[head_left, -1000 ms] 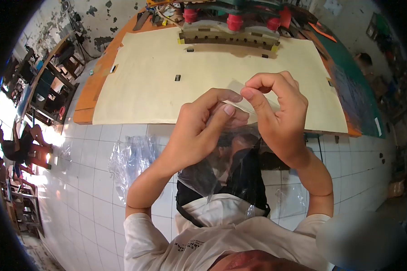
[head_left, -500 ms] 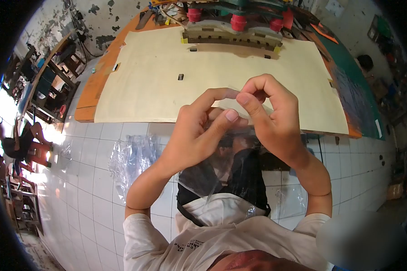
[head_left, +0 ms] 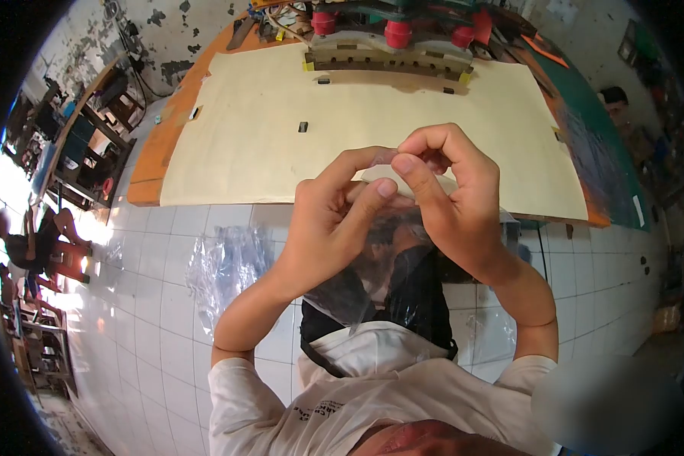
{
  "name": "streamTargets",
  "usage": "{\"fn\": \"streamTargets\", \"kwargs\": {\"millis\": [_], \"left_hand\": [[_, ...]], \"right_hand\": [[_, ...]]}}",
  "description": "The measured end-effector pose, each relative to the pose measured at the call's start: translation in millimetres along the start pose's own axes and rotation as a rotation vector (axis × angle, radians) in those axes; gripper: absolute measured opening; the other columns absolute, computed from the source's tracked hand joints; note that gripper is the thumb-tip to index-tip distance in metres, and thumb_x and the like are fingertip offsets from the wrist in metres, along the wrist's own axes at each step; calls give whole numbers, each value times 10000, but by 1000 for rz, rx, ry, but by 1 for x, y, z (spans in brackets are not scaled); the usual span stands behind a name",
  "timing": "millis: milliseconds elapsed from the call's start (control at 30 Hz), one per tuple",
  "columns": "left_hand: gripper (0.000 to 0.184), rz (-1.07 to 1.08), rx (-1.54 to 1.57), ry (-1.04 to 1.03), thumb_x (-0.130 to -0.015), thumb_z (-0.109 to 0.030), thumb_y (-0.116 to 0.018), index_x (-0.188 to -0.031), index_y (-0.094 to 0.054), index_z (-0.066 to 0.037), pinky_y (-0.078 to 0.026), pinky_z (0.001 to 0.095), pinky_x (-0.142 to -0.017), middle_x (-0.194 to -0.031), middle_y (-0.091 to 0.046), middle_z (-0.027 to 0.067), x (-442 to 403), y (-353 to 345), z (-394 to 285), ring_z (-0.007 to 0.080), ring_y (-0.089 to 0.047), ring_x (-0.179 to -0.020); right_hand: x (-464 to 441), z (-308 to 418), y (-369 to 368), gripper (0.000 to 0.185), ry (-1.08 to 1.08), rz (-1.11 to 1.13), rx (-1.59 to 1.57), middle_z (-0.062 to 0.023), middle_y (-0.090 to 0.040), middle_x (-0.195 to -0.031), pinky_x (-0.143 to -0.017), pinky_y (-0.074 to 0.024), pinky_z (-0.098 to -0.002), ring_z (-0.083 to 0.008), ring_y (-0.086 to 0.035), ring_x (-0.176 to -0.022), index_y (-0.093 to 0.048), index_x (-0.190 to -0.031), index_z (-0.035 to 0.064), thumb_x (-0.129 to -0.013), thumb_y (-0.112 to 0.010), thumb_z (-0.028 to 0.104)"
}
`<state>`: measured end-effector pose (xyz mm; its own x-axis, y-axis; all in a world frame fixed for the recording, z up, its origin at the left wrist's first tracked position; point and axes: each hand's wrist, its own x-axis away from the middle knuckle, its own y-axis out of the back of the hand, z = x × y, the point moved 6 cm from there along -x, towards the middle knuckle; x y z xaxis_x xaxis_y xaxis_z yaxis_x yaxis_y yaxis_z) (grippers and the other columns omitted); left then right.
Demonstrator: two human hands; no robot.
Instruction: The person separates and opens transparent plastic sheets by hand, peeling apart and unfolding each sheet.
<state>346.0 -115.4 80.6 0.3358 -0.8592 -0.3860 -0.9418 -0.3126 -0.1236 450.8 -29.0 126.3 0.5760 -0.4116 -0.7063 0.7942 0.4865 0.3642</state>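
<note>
In the head view, my left hand (head_left: 330,216) and my right hand (head_left: 457,199) meet just in front of the table edge. Both are closed on a clear plastic bag (head_left: 340,298), which hangs below them over my lap. My right thumb and forefinger pinch the film near the left forefinger's tip. The left fingers curl behind the film with the thumb on top. Beyond my hands lies a cream sheet (head_left: 243,144) covering the table, with a small dark piece (head_left: 303,127) and a few others on it.
A machine with red cylinders (head_left: 398,34) and a perforated bar (head_left: 387,64) stands at the back of the table. Crumpled plastic bags (head_left: 229,266) lie on the tiled floor at left. A person (head_left: 34,242) sits far left; another person (head_left: 614,102) is partly visible at right.
My hands stay almost in place, shifting slightly, and the film between the fingertips shows a little more. At right, the other person's head has come more into view.
</note>
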Motion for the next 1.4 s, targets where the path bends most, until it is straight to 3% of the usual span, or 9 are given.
{"fn": "streamTargets", "kwargs": {"millis": [467,1000,1400], "left_hand": [[178,-38,-202,-46,-997,-76,-512,-1010,-593,81,-576,285,-799,-889,-706,133,-2,2,-8,164,-701,-895],[175,-27,-160,-15,-998,-69,-502,-1011,-589,82,-569,285,-793,-886,-706,139,-4,-2,-2,173,-703,-896],[151,-42,-267,-74,-983,-58,-520,-998,-597,71,-572,287,-762,-857,-717,147,-4,0,-4,192,-719,-870]], "right_hand": [[0,-2,4,95,-7,-29,-8,-86,-655,-796,-630,-473,-260,-135,-590,-665,-634,-917,-4,-859,-665,65],[3,-14,7,126,-143,6,-120,-47,-667,-791,-633,-438,-243,-93,-584,-699,-673,-925,-1,-869,-674,112],[1,-5,8,131,-110,60,-84,-63,-669,-810,-635,-440,-245,-106,-588,-704,-684,-933,-2,-867,-663,109]]}}
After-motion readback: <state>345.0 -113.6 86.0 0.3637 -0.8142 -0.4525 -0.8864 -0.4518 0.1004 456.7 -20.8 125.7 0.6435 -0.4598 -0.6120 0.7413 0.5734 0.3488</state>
